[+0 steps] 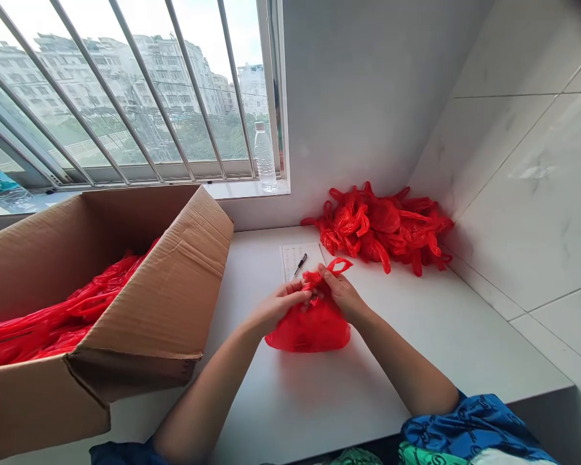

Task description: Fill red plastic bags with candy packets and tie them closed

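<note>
A red plastic bag (310, 329), puffed below a gathered neck, lies on the tabletop (416, 349), one handle looping up at 1 o'clock. The left hand (278, 309) and right hand (343, 292) have their fingers closed, gripping the twisted handles. A heap of red bags (382, 226) lies at 1 o'clock, a cardboard box (159, 290) at 9 o'clock.

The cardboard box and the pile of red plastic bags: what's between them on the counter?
The head view shows a sheet of paper with a black pen on it, lying on the white counter there.
</note>
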Action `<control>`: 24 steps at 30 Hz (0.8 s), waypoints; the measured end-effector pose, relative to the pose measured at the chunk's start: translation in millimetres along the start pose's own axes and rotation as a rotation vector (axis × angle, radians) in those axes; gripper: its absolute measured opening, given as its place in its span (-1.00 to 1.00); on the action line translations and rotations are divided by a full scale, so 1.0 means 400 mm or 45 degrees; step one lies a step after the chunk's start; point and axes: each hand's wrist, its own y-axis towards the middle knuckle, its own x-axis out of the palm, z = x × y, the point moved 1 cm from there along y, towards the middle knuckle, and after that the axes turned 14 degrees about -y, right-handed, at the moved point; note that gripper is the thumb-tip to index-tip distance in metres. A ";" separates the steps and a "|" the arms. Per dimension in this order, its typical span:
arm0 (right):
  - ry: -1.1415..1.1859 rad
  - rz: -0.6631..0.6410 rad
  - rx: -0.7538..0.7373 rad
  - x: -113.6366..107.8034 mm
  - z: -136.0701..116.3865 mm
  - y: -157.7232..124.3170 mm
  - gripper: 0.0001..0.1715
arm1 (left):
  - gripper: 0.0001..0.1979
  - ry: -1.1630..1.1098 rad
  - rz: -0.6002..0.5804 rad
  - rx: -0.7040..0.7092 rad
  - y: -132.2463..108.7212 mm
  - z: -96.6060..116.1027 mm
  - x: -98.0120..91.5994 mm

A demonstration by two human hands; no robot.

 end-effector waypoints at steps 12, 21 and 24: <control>-0.501 0.170 -0.483 0.001 -0.015 -0.055 -0.76 | -0.77 0.359 0.292 0.219 -0.005 -0.016 -0.001; -0.656 0.281 -0.572 -0.034 0.028 -0.139 -0.76 | -0.66 -0.203 0.477 0.270 -0.075 -0.028 -0.043; -0.702 0.264 -0.469 -0.080 0.056 -0.201 -0.75 | -0.70 -0.108 0.736 0.411 -0.099 -0.040 -0.098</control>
